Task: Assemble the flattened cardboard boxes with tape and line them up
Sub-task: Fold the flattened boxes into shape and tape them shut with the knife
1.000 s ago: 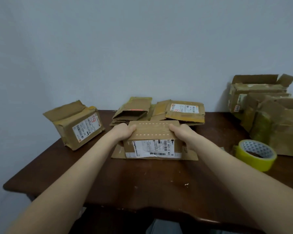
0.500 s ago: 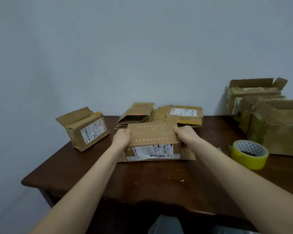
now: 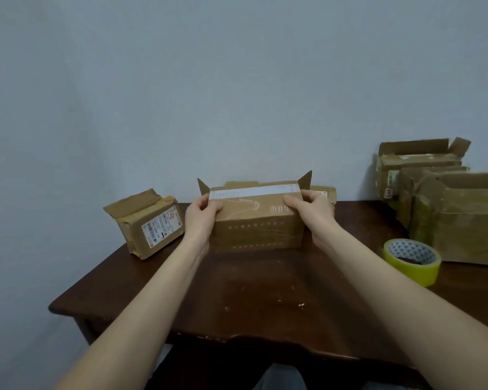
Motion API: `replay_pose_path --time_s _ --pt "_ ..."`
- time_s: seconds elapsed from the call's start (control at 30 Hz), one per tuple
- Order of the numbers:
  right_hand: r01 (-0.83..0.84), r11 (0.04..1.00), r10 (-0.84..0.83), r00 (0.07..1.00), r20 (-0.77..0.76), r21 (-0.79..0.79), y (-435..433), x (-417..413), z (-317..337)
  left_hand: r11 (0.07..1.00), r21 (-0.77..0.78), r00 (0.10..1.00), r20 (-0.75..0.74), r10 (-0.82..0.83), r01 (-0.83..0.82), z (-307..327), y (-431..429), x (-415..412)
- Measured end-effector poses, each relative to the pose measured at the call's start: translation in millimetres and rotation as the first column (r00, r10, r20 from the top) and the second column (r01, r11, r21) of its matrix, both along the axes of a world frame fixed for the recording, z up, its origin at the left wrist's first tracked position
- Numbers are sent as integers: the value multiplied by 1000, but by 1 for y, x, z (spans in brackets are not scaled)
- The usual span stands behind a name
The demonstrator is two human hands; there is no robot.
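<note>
Both hands on the box (image 3: pixel 257 220) at frame centre — left hand (image 3: pixel 200 220) grips its left end, thumb on the near face, fingers curled round the far side; right hand (image 3: pixel 307 211) grips the upper right corner the same way; box stands on its long side over the far half of the table (image 3: pixel 251 299), dotted face toward me, white label strip along its top edge; two end flaps stick up at the top corners, a back flap shows just behind the strip; can't tell whether its bottom edge sits on the wood or is just off it. Tape roll (image 3: pixel 412 260), yellow, lies flat on the table at right of frame, near my right forearm, not touching it; stack of boxes (image 3: pixel 462 218) just behind the roll at the right edge, rearmost one with flaps open; labelled box (image 3: pixel 150 228) at left centre, tilted, barcode label facing me, one flap up — apart from my left hand; cardboard piece (image 3: pixel 326 194) peeks out behind my right hand, mostly hidden; plain pale wall (image 3: pixel 237 80) fills the upper frame.
</note>
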State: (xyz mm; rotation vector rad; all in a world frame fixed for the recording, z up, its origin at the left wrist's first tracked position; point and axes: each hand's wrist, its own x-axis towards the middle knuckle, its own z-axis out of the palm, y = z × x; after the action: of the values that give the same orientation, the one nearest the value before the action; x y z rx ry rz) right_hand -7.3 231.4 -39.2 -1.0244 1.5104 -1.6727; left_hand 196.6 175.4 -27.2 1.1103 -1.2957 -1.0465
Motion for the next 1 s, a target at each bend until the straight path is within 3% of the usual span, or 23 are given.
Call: replay_pose_path --time_s 0.2,0.37,0.5,0.67,0.87,1.0 --pt "-163 986 160 985 -71 -34 -12 0 0 1000 28 999 -49 0 1 -4 -1 7" --pt "-241 966 242 970 -1 -89 -39 18 9 986 -119 993 -40 112 -116 6 11 28" --pt "-382 912 384 923 -15 -146 -65 64 5 922 -219 947 -80 310 -320 -1 20 79" --pt "-524 848 511 848 -140 -76 -86 135 -18 822 -177 841 -107 531 -542 -24 35 144" --pt "-631 771 619 774 -134 -80 -91 195 -34 702 -271 750 -155 643 -659 -47 66 187" --pt "-689 722 686 724 -71 -57 -96 226 -38 717 -310 778 -164 607 -624 -56 77 208"
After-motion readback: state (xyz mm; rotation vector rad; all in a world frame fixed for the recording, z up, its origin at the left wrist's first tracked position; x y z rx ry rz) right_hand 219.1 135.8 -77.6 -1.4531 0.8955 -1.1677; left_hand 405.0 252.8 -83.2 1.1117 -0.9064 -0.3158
